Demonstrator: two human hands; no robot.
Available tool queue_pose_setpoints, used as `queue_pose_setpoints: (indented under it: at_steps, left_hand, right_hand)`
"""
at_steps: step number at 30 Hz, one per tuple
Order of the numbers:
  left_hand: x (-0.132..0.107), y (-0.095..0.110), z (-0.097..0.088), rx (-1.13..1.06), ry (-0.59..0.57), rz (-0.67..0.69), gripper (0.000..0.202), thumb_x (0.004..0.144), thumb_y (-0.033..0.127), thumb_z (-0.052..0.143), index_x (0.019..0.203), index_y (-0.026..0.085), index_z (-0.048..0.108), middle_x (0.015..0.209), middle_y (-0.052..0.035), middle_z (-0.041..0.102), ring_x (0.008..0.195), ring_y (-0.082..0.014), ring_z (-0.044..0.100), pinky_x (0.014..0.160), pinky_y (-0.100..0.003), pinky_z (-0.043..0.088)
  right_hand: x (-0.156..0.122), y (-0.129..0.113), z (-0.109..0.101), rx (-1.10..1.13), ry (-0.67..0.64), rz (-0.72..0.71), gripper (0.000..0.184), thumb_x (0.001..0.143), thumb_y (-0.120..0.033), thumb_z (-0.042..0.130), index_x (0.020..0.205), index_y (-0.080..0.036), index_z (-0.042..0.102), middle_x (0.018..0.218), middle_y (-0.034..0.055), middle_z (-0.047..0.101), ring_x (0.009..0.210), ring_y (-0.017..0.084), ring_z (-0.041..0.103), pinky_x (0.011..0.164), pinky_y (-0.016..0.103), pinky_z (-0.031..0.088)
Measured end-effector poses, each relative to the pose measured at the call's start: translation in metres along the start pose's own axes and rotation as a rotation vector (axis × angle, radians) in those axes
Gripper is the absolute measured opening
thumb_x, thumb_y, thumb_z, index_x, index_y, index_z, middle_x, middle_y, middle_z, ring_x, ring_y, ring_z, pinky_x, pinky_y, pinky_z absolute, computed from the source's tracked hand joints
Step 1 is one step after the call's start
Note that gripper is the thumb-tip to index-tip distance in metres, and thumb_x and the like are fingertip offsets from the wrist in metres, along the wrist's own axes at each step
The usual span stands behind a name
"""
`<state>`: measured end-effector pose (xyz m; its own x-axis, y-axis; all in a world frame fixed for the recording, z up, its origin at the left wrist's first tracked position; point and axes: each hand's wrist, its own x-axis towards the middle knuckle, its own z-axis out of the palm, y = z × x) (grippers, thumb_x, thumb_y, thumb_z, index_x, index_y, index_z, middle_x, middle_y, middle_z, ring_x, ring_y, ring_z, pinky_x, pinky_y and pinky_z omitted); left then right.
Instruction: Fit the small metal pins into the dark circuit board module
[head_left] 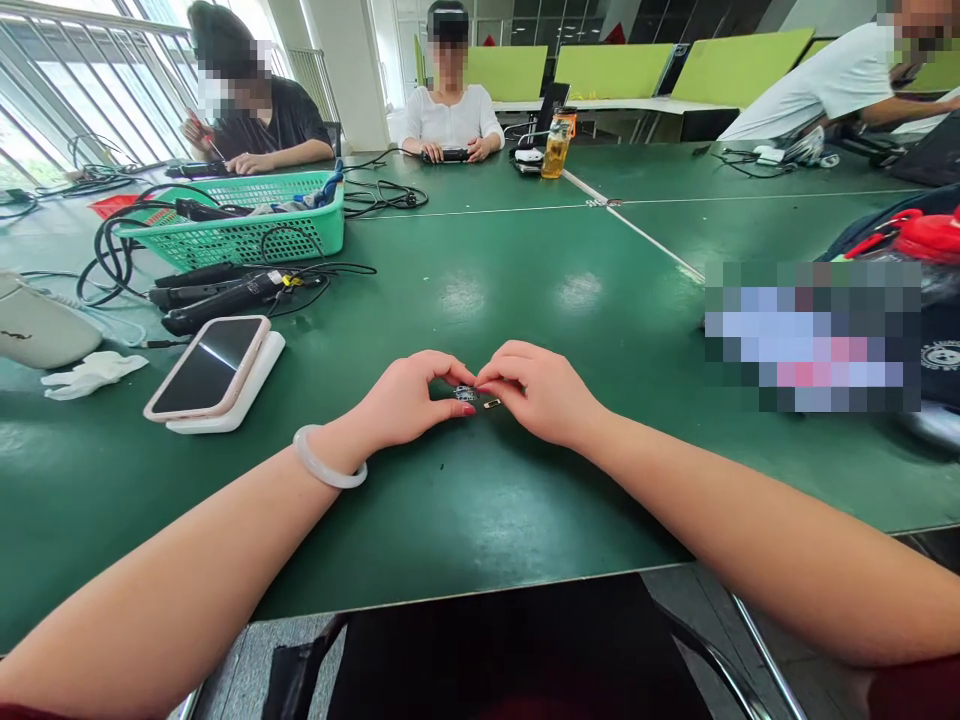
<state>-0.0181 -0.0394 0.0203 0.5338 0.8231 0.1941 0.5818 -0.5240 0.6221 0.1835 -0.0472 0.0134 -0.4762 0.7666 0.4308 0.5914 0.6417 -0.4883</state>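
Observation:
Both of my hands meet over the green table [517, 520]. Between the thumb and index finger of my left hand [405, 398] is a small dark part with silvery markings [465, 393], perhaps a circuit board; it is too small to name surely. My right hand [544, 395] touches its far right edge with thumb and fingertips pinched together. Whatever lies inside that pinch is hidden. Just under the right fingertips is a tiny dark piece with a gold-coloured edge [492, 404]. Whether it rests on the table or is held, I cannot make out. A pale bangle [330, 462] circles my left wrist.
On the left lie a phone on a white box [214, 370], crumpled white tissue [94, 374], black cabled devices [225, 300] and a green basket [240, 240]. An orange-lided bottle [556, 145] stands far back. Bags [930, 240] sit right. Several people sit around.

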Motion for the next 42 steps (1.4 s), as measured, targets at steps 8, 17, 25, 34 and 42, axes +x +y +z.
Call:
queue_pose_setpoints:
  at_steps: [8, 17, 25, 34, 42]
  left_hand:
    - [0.001, -0.005, -0.001, 0.112, 0.016, -0.008, 0.026, 0.076, 0.037, 0.063, 0.099, 0.024, 0.066, 0.102, -0.0023, 0.067, 0.093, -0.0192, 0.061, 0.089, -0.036, 0.046]
    - [0.002, -0.007, -0.001, 0.104, 0.014, -0.016, 0.027, 0.077, 0.036, 0.06, 0.101, 0.024, 0.066, 0.102, -0.0023, 0.068, 0.095, -0.0191, 0.06, 0.09, -0.036, 0.047]
    - [0.002, -0.009, 0.0, 0.089, 0.014, -0.042, 0.026, 0.075, 0.037, 0.062, 0.098, 0.025, 0.067, 0.101, -0.0019, 0.067, 0.093, -0.0196, 0.061, 0.088, -0.037, 0.047]
    - [0.002, -0.008, -0.001, 0.108, 0.009, -0.041, 0.027, 0.073, 0.039, 0.063, 0.096, 0.024, 0.066, 0.099, -0.0024, 0.067, 0.092, -0.0194, 0.061, 0.088, -0.037, 0.047]
    - [0.002, -0.009, 0.0, 0.103, 0.004, -0.027, 0.026, 0.072, 0.039, 0.064, 0.093, 0.023, 0.066, 0.095, -0.0015, 0.068, 0.088, -0.0187, 0.061, 0.082, -0.034, 0.048]
  right_hand:
    - [0.006, 0.035, -0.006, -0.152, -0.168, 0.314, 0.01, 0.08, -0.018, 0.059, 0.084, -0.02, 0.068, 0.083, 0.0018, 0.059, 0.072, 0.013, 0.053, 0.068, 0.027, 0.04]
    - [0.011, 0.037, 0.004, -0.247, -0.143, 0.304, 0.008, 0.082, -0.022, 0.057, 0.085, -0.02, 0.065, 0.085, 0.0023, 0.059, 0.076, 0.015, 0.054, 0.066, 0.026, 0.039]
    - [0.013, 0.04, 0.01, -0.312, -0.143, 0.291, 0.013, 0.086, -0.022, 0.053, 0.078, -0.019, 0.062, 0.088, 0.0028, 0.059, 0.076, 0.014, 0.054, 0.063, 0.026, 0.037]
    - [0.013, 0.043, 0.015, -0.391, -0.156, 0.277, 0.017, 0.09, -0.021, 0.046, 0.082, -0.018, 0.06, 0.09, 0.0054, 0.058, 0.073, 0.015, 0.054, 0.06, 0.027, 0.036]
    - [0.008, 0.018, 0.016, -0.229, -0.063, 0.142, 0.015, 0.088, -0.015, 0.043, 0.08, -0.018, 0.055, 0.089, 0.0048, 0.056, 0.077, 0.015, 0.052, 0.068, 0.026, 0.039]
